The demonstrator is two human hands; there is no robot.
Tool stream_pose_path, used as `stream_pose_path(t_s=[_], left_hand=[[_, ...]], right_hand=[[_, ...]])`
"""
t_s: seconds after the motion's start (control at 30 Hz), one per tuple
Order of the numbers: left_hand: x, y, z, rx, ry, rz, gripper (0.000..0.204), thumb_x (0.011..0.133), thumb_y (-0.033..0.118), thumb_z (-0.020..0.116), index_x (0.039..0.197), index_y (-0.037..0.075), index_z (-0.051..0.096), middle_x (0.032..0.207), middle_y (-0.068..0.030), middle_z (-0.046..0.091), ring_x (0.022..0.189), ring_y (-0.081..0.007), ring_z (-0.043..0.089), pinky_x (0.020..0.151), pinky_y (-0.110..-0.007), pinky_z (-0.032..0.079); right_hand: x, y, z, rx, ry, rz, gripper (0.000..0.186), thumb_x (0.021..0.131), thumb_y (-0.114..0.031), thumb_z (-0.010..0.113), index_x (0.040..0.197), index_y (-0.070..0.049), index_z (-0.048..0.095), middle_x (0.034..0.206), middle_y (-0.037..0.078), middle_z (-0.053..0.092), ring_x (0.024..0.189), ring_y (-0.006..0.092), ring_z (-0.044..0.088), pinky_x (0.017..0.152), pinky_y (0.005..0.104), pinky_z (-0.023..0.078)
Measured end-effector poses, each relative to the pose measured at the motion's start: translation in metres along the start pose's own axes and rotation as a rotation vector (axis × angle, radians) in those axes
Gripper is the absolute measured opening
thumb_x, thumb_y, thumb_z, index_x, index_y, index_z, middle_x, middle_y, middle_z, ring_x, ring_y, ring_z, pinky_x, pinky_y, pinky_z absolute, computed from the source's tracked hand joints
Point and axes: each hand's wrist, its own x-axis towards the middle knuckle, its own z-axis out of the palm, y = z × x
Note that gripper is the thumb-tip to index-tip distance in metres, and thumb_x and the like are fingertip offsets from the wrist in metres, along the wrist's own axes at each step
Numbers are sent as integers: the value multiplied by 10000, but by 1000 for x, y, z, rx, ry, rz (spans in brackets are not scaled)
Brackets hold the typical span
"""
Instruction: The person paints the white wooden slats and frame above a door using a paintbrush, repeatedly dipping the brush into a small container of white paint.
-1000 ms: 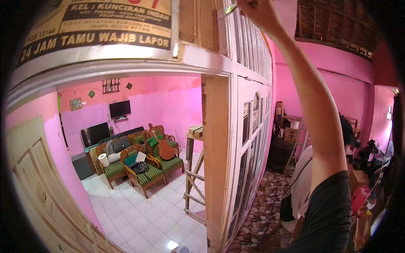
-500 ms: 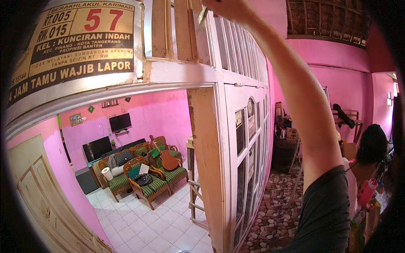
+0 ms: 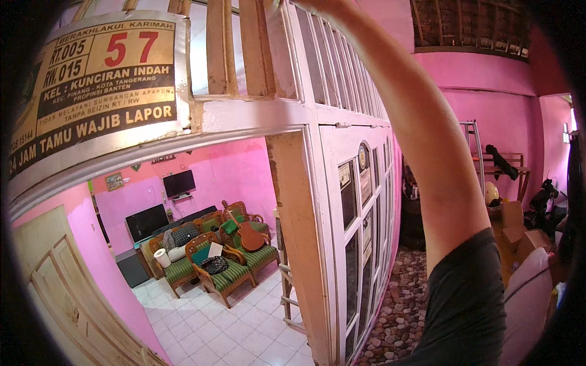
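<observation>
My right arm reaches up across the view, its dark sleeve at the lower right. My right hand (image 3: 320, 5) is cut off by the top edge, beside the corner post of a slatted transom. Only a sliver of the thin tool in it, apparently a paintbrush, shows against the wood. Brown bare slats (image 3: 255, 55) stand to the left of the hand. Below them runs a white crossbeam (image 3: 256, 114), and the door post (image 3: 296, 232) beneath it is bare brown on its inner face. My left hand is not in view.
A metal sign (image 3: 104, 85) hangs on the upper left. White glazed door panels (image 3: 351, 244) stand at the right of the doorway. Inside are green striped chairs (image 3: 223, 274) and a guitar (image 3: 251, 235). Cardboard boxes (image 3: 531, 244) and pale pink cloth (image 3: 528, 299) lie right.
My view has shifted, and my right hand has moved left and up against the transom, mostly out of frame. The person's dark-haired head at the right no longer shows.
</observation>
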Motion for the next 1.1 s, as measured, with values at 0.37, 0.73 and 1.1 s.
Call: stream_pose_path(t_s=[0.37,0.73,1.1], left_hand=[[7,-21,-8,176,36,62,482,848,123,840,1219,62,540,1070,-42,611,969,-154,578,850,-304,489],[11,-37,-2,260,105,73,461,852,136,841,1205,60,555,1055,-36,621,937,-140,580,829,-292,488],[8,-37,0,264,108,78,459,857,120,835,1213,50,553,1053,-40,624,939,-139,588,832,-287,497]], right_hand=[[17,16,8,-32,168,-22,194,810,-233,717,798,-55,642,740,150,702,723,311,700,646,453,541],[18,18,17,78,228,103,136,895,-180,634,825,-71,675,713,172,669,678,307,681,621,438,521],[32,12,-2,102,118,288,172,846,-181,671,747,-42,646,644,154,642,623,186,633,551,412,498]])
